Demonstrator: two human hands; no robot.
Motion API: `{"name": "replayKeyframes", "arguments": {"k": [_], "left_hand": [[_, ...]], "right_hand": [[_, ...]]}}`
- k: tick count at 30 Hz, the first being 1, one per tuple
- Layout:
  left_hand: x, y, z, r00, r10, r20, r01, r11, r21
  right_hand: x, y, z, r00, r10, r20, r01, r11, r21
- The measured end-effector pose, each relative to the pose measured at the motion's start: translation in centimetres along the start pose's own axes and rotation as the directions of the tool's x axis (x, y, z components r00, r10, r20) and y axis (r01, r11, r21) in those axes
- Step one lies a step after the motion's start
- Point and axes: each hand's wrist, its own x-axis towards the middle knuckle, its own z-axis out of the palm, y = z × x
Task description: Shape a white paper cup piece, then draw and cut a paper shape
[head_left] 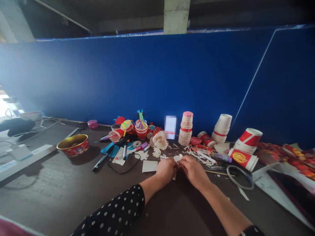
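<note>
My left hand and my right hand meet over the dark table, fingers curled and pinched together around a small white paper piece held between them. A white paper square lies just left of my left hand. Paper scraps and cut strips are scattered just beyond my right hand. A frilly cut paper cup stands behind my hands.
A red and gold bowl sits at the left. Markers, a tape roll and decorated cups crowd the middle. Stacked paper cups and red-white cups stand at the back right. A blue partition closes the far edge.
</note>
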Motion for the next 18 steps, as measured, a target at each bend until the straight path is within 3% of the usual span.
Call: {"name": "replayKeyframes", "arguments": {"k": [18], "left_hand": [[-0.13,0.22,-0.45,1.0,-0.01,0.027,0.01,1.0,0.007]], "right_hand": [[0.03,0.62,0.91,0.996,0.09,0.027,-0.09,0.996,0.017]]}}
